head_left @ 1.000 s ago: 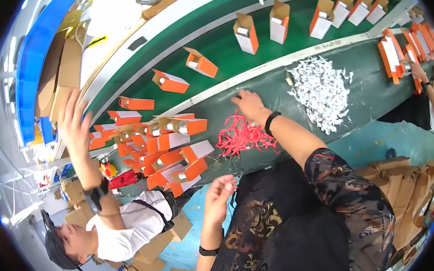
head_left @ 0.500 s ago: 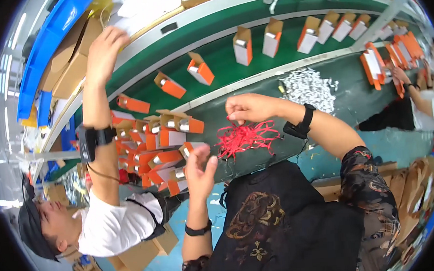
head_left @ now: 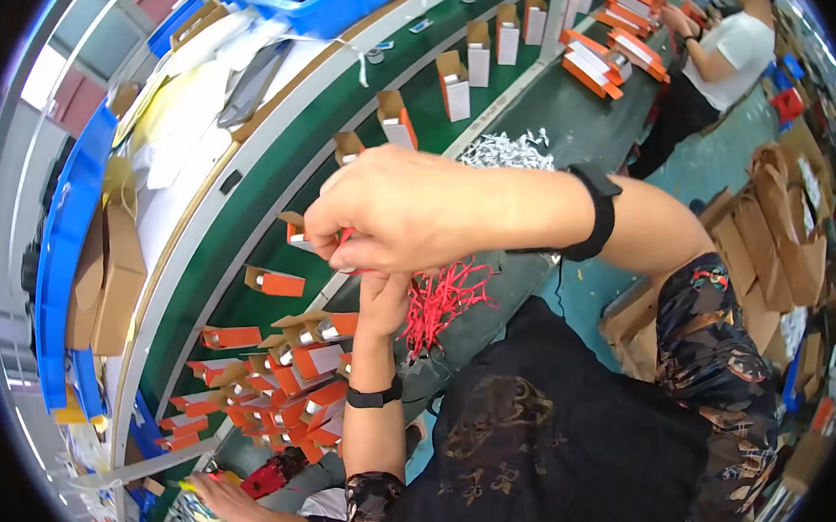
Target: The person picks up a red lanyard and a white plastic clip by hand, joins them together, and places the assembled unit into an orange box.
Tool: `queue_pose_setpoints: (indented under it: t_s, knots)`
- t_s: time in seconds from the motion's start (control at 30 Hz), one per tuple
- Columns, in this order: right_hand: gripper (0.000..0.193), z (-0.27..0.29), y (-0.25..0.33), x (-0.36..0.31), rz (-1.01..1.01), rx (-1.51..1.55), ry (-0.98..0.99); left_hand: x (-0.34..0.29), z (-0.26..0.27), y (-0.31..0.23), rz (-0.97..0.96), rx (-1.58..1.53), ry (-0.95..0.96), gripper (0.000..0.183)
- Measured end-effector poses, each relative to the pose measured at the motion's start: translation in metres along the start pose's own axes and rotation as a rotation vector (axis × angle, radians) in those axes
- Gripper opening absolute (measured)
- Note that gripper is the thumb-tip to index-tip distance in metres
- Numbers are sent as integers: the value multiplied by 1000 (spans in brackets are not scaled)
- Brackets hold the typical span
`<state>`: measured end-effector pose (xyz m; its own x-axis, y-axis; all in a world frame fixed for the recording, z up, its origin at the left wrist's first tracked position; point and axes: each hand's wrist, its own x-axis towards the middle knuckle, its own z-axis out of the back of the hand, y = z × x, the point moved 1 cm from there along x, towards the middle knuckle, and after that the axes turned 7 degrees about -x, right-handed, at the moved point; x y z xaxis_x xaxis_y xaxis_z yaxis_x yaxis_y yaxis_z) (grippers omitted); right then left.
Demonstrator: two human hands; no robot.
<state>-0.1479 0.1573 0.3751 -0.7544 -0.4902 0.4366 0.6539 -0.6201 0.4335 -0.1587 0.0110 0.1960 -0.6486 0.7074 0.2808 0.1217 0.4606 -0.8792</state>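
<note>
Right hand (head_left: 391,210): fingers curled, thumb pressed in, a bit of red ribbon (head_left: 345,235) pinched between. Left hand (head_left: 382,304): partly covered by the right, fingertips hidden; I cannot tell its grip. The ribbon heap (head_left: 444,302) lies near it on the desk (head_left: 574,122).

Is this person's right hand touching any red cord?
Touching: the head view shows a bit of red cord pinched between thumb and fingers of the right hand.
</note>
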Motion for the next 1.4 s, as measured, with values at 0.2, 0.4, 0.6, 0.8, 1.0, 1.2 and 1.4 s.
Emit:
queue_pose_setpoints:
  t_s: [0.2,0.4,0.6,0.8,1.0,1.2,1.4]
  knots:
    - [9,35,-20,-18,63,-460,271,-15,-20,19,304,28,-31,40]
    - [8,31,-83,-42,143,-622,471,-19,-33,41,329,-31,-336,41]
    - [36,27,-175,-64,-138,37,427,-14,-41,52,432,120,-551,42]
    - [31,-39,-203,-119,-200,307,234,-24,-53,64,-38,-109,-916,39]
    - [46,-135,-223,-183,45,520,237,-31,-79,33,-284,175,-954,30]
    - [36,-237,-320,-213,-524,-252,517,-33,-101,15,-272,383,-768,33]
    - [20,-266,-342,-234,-569,-343,487,-58,-96,-6,-5,624,-852,44]
